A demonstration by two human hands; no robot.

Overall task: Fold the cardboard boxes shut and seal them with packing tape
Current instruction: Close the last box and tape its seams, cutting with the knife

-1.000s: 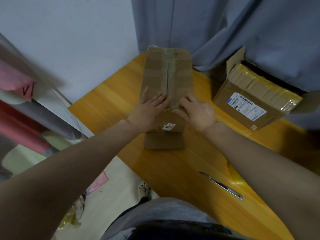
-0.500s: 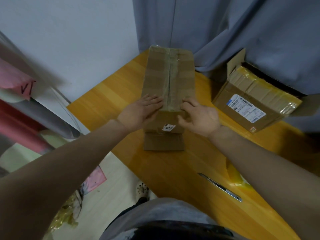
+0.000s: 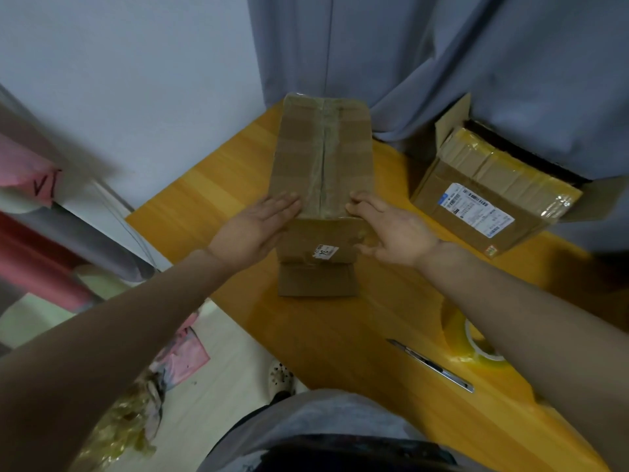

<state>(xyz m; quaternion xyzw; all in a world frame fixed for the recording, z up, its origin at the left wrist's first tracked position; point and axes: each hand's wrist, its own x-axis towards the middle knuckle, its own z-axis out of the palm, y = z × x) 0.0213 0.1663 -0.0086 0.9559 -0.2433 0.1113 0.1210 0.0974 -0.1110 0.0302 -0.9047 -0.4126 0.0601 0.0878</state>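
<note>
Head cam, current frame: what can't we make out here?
Tape roll: head view, right part hidden by the right forearm.
Shipping label on the side box: head view, print too small.
Long box: head view, near flanks covered by left hand and right hand.
Rolls at left: head view, blurred, cut by the frame edge.

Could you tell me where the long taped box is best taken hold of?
Grip its two long sides, coming from left and right at once: the box is long and narrow, lies flat on the table, and its taped top offers no edge.
</note>
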